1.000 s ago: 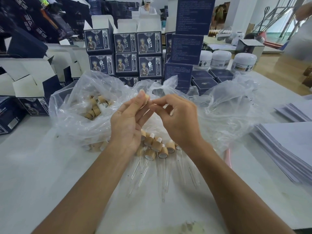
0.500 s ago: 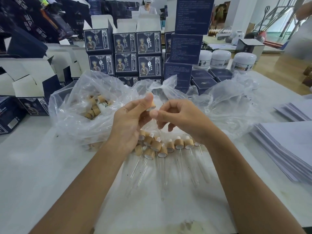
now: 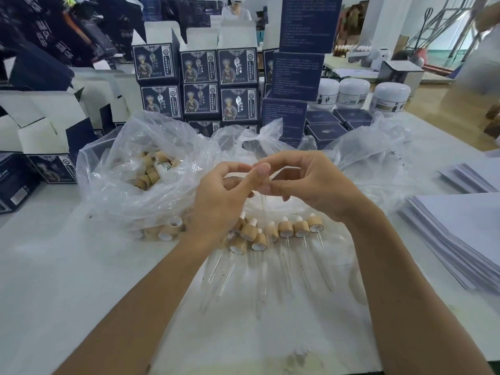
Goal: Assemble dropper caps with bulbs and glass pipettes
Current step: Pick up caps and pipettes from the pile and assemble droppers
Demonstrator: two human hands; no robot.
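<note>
Both hands are raised over the white table (image 3: 67, 266), close together and touching at the fingertips. The left hand (image 3: 219, 201) has its fingers curled inward, thumb up against the right thumb; what it holds is hidden behind the fingers, so I cannot tell if a cap is in there. The right hand (image 3: 311, 185) pinches the top of a glass pipette (image 3: 263, 209) between thumb and forefinger, and the thin tube hangs down between the 2 hands, its tip just above the row below. On the table under the hands lies a row of finished droppers (image 3: 286, 231), each with a wooden collar, a white bulb at the far end and a clear tube pointing toward the person; they lie side by side, some overlapping on the left. Behind the left hand a clear plastic bag (image 3: 130, 180) sags open with loose wooden caps (image 3: 151, 171) piled inside, and a few more caps sit at its lower edge beside the left wrist. A second clear bag (image 3: 373, 155) lies crumpled behind the right hand. Farther back stand stacked dark blue boxes (image 3: 200, 82) and 3 white jars (image 3: 351, 90). A stack of white sheets (image 3: 460, 234) lies on the table at the right.
</note>
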